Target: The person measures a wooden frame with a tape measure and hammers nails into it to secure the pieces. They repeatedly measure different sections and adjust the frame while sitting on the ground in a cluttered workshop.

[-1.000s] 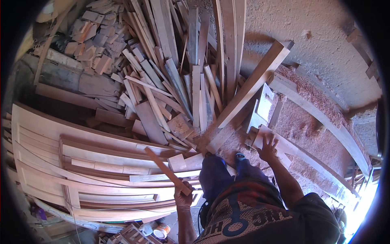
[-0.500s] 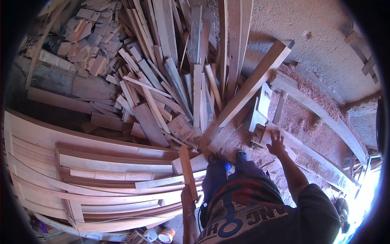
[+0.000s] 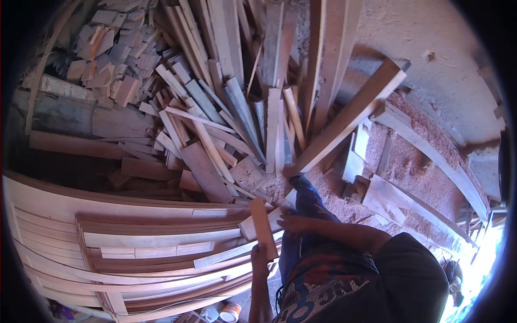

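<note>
A short, flat wooden board stands up from my left hand, whose fingers close around its lower end. My right hand reaches across my body, its fingers stretched toward the board and a small gap between them. Under the upper part of the board lies a pale wood block, at the edge of the stacked frames. On that left side, the stack of wooden panels and frames reaches close to my left hand.
Ahead, many planks and offcuts lean and lie in a heap. A thick beam slants across the sawdust. Long timbers lie at the right. Small scraps pile up at the far left. A white-and-orange tub sits near the lower edge.
My right hand has left the timber on the right and swung left across my body toward the board. One leg has stepped forward. The board stays in my left hand.
</note>
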Motion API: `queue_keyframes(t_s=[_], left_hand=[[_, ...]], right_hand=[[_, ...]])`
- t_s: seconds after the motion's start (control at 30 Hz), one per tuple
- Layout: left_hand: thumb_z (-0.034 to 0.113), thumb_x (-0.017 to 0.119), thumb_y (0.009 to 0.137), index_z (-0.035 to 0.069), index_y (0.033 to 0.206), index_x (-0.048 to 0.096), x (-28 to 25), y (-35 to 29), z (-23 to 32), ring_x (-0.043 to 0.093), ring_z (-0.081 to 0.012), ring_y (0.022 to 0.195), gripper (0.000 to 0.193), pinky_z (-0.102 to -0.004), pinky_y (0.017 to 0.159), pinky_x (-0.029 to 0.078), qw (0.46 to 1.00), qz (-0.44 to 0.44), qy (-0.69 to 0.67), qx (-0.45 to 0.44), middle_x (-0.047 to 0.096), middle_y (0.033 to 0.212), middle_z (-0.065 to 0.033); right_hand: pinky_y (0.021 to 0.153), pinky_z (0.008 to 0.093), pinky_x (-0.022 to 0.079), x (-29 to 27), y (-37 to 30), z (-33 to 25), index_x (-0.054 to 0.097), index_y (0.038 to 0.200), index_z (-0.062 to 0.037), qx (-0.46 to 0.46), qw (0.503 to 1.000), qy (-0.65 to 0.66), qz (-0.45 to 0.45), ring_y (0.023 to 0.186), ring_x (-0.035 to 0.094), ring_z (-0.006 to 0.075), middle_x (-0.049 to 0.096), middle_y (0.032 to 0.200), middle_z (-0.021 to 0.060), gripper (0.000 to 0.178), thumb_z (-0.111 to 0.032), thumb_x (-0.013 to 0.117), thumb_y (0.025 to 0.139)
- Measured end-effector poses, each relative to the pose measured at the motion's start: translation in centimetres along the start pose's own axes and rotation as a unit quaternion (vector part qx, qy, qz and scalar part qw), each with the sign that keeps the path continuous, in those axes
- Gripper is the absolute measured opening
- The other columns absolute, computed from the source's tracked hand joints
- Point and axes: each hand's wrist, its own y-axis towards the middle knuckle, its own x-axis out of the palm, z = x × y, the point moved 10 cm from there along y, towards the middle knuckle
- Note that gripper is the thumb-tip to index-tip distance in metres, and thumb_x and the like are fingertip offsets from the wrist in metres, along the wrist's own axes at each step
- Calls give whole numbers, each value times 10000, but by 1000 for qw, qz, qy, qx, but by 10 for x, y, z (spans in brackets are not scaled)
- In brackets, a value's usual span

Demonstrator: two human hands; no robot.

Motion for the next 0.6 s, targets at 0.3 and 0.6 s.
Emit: queue_keyframes(t_s=[0.3, 0.6], left_hand=[[352, 519, 1041, 86, 1588, 179, 38, 35, 44, 632, -339, 1151, 696, -422, 827, 587, 995, -14, -101, -16, 509, 1427, -202], [270, 562, 1021, 46, 1537, 284, -37, -55, -131, 676, -327, 1008, 627, -441, 795, 570, 964, 194, -104, -149, 600, 1296, -225]], right_hand=[[818, 401, 577, -89, 96, 59, 526, 1338, 18, 320, 590, 722, 170, 933, 684, 255, 669, 1081, 172, 439, -194, 632, 969], [871, 470, 550, -138, 205, 230, 391, 1484, -114, 349, 616, 672, 215, 1085, 648, 323, 612, 1291, 132, 600, -410, 580, 998]])
